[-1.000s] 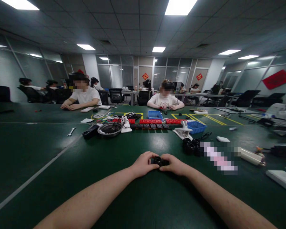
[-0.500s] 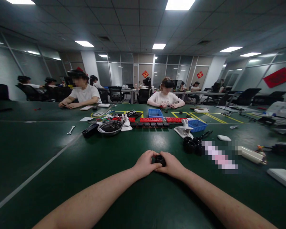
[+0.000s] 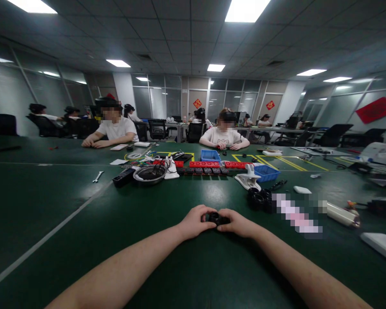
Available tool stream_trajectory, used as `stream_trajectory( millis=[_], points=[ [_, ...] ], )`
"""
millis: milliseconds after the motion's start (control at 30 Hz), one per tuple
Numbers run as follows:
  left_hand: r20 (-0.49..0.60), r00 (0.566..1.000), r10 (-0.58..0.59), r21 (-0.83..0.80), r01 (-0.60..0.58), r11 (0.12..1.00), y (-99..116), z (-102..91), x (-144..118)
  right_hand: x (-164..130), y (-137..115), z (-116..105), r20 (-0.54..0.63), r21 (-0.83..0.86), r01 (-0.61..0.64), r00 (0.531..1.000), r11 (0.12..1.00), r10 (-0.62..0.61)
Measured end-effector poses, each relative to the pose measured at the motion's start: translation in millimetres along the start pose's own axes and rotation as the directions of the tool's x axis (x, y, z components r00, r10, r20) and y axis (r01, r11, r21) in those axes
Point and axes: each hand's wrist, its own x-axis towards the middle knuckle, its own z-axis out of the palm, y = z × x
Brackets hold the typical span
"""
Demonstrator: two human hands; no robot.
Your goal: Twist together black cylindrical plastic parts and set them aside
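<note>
My left hand (image 3: 197,222) curls round the left side of a small black round part (image 3: 214,217), fingers at its far edge and thumb at its near edge. A ring-shaped top with a hollow middle shows on it. My right hand (image 3: 236,222) is closed from the right, thumb and fingers pinching a dark piece (image 3: 225,220) beside the round part. Whether the two pieces are joined or apart I cannot tell. Both hands rest low over the green table (image 3: 167,262). Several similar black round parts (image 3: 259,197) lie together farther right.
Ahead stand a metal bowl (image 3: 150,175), red power strips (image 3: 204,164), white clamp stands (image 3: 248,178) and blue bins (image 3: 266,172). A wrench (image 3: 98,177) lies left; a metallic cylinder (image 3: 342,213) and white box (image 3: 381,246) lie right. Two people sit across the table.
My right hand has shifted slightly right, so a dark piece now shows between its fingers and the round part. My left hand keeps nearly the same place. The camera has tilted slightly upward.
</note>
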Motion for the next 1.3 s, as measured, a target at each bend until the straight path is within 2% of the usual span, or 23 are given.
stream_trajectory(
  millis=[200,300,400,467,533,633,733,833,1033,1167,1300],
  points=[
    [0.000,1.000,0.003,-0.004,-0.003,1.000,3,0.1,-1,1,1,4,-0.050,-0.044,-0.034,0.998,0.998,0.032],
    [-0.033,0.997,-0.064,-0.021,0.064,0.998,3,5.9,0,2,-1,11,-0.151,-0.181,-0.130,0.983,0.975,0.103],
    [-0.095,0.988,-0.122,-0.030,0.119,0.992,2,11.8,0,3,-5,21,-0.294,-0.373,-0.239,0.947,0.897,0.129],
    [-0.117,0.984,-0.131,-0.025,0.129,0.991,1,12.8,0,4,-8,25,-0.337,-0.459,-0.275,0.934,0.845,0.121],
    [-0.102,0.987,-0.124,-0.025,0.122,0.992,1,11.0,0,4,-9,25,-0.332,-0.489,-0.263,0.938,0.831,0.101],
    [-0.050,0.995,-0.090,-0.043,0.088,0.995,2,5.5,0,3,-8,21,-0.268,-0.437,-0.147,0.963,0.887,0.027],
    [-0.013,0.998,-0.060,-0.053,0.059,0.997,3,1.3,0,2,-3,12,-0.153,-0.319,-0.017,0.988,0.948,-0.034],
    [-0.007,0.999,-0.036,-0.048,0.036,0.998,2,0.3,0,0,0,4,-0.052,-0.184,0.042,0.997,0.982,-0.052],
    [-0.010,0.999,-0.033,-0.001,0.033,0.999,-2,1.6,1,1,0,-1,-0.014,-0.030,0.017,1.000,0.999,-0.017],
    [-0.017,0.999,-0.048,-0.027,0.048,0.999,-1,1.9,1,1,1,2,-0.047,-0.034,0.001,0.999,0.999,-0.002],
    [-0.044,0.996,-0.084,-0.058,0.081,0.995,1,4.9,0,3,2,9,-0.114,-0.087,-0.074,0.991,0.993,0.064]
  ],
)
